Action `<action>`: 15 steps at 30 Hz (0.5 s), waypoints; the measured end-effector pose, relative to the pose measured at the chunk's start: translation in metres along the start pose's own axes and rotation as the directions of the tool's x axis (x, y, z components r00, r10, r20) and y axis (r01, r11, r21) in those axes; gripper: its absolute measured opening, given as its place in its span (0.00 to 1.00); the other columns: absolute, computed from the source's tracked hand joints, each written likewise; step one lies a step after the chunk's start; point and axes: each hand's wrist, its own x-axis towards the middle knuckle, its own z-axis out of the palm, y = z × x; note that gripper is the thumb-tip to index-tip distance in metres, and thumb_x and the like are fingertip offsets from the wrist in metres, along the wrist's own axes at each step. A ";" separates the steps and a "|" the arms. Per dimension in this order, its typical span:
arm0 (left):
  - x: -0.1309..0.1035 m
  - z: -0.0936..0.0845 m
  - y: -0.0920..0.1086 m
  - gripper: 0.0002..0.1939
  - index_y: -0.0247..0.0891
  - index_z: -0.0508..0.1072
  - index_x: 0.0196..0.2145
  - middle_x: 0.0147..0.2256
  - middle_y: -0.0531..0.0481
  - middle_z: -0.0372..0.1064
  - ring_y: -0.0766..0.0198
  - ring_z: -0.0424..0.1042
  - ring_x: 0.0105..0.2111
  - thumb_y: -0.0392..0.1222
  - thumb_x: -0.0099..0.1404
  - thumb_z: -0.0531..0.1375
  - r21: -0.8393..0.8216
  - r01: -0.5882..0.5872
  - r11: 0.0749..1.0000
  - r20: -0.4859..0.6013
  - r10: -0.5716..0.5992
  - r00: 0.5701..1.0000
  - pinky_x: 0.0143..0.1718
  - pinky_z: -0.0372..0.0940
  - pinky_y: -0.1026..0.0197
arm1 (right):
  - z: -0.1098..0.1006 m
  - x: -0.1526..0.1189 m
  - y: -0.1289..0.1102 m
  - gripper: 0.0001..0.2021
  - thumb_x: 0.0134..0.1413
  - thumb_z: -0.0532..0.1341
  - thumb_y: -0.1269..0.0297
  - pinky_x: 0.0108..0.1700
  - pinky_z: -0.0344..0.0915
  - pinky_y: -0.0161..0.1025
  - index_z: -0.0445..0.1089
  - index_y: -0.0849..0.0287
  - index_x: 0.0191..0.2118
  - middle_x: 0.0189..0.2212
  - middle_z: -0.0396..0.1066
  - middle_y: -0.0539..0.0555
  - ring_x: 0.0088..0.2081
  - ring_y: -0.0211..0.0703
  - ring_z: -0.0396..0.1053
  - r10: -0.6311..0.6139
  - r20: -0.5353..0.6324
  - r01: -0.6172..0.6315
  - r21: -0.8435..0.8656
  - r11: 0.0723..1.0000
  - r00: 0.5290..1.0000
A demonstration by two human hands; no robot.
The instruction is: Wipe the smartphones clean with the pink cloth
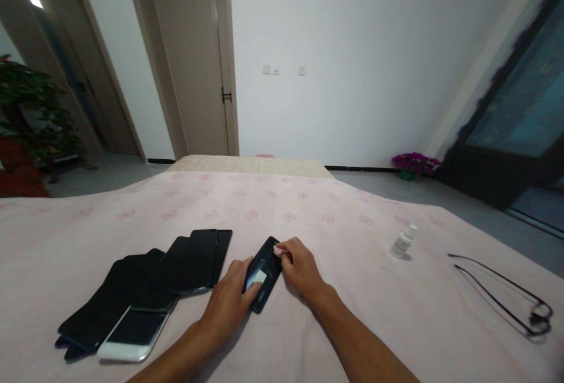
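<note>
A dark smartphone (265, 289) lies slanted on the pink cloth, its back facing up, with a pale label on it. My left hand (231, 295) grips its left edge, the thumb resting over the back near the label. At the phone's upper right corner, my right hand (302, 268) pinches a small pinkish-white cloth (278, 251) and presses it on the back by the camera area. To the left, several black phones (132, 280) lie overlapping in a fanned pile. A white-edged phone (136, 333) sits at the pile's front.
The patterned pink tablecloth (352, 306) covers the surface. A small white bottle (403, 242) stands to the right, with black eyeglasses (506, 295) lying beyond it. Purple flowers (415, 163) are on the floor behind, and a door (189, 60) is at the back.
</note>
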 end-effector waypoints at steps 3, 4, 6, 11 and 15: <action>-0.004 -0.002 0.009 0.29 0.37 0.59 0.62 0.49 0.43 0.64 0.54 0.70 0.46 0.43 0.64 0.54 0.052 0.004 0.999 0.043 -0.006 0.999 0.49 0.64 0.54 | -0.001 0.000 -0.001 0.13 0.51 0.55 0.79 0.43 0.65 0.39 0.73 0.58 0.37 0.34 0.71 0.53 0.39 0.43 0.69 -0.010 0.009 0.010 -0.020 1.000 1.000; -0.006 -0.003 0.012 0.31 0.38 0.57 0.62 0.50 0.43 0.63 0.55 0.70 0.46 0.43 0.63 0.56 0.074 0.006 0.997 0.055 -0.010 0.998 0.49 0.64 0.54 | -0.001 0.000 -0.001 0.13 0.52 0.55 0.79 0.43 0.65 0.40 0.72 0.58 0.38 0.34 0.71 0.54 0.39 0.44 0.69 -0.006 0.004 0.006 -0.026 1.000 1.000; -0.009 -0.003 0.018 0.35 0.39 0.56 0.63 0.51 0.43 0.62 0.54 0.68 0.48 0.44 0.60 0.58 0.120 -0.004 0.993 0.071 -0.005 0.997 0.49 0.64 0.54 | -0.001 0.000 0.000 0.12 0.54 0.55 0.78 0.43 0.65 0.40 0.72 0.58 0.38 0.34 0.71 0.54 0.39 0.44 0.69 -0.002 -0.013 0.002 -0.041 0.999 1.000; -0.010 -0.001 0.023 0.44 0.37 0.54 0.65 0.55 0.40 0.60 0.49 0.62 0.54 0.44 0.52 0.63 0.223 -0.045 0.974 0.104 0.022 0.994 0.55 0.60 0.51 | 0.000 0.000 0.001 0.13 0.53 0.55 0.79 0.44 0.65 0.41 0.72 0.58 0.38 0.35 0.70 0.54 0.39 0.45 0.68 -0.004 -0.011 0.003 -0.065 0.998 1.000; -0.011 0.003 0.022 0.43 0.36 0.55 0.65 0.55 0.39 0.60 0.48 0.62 0.53 0.44 0.53 0.63 0.293 -0.065 0.954 0.098 0.037 0.994 0.56 0.59 0.49 | -0.003 -0.002 -0.002 0.13 0.51 0.56 0.80 0.43 0.64 0.39 0.72 0.58 0.38 0.34 0.69 0.53 0.39 0.44 0.68 -0.044 0.044 0.046 -0.047 0.998 0.998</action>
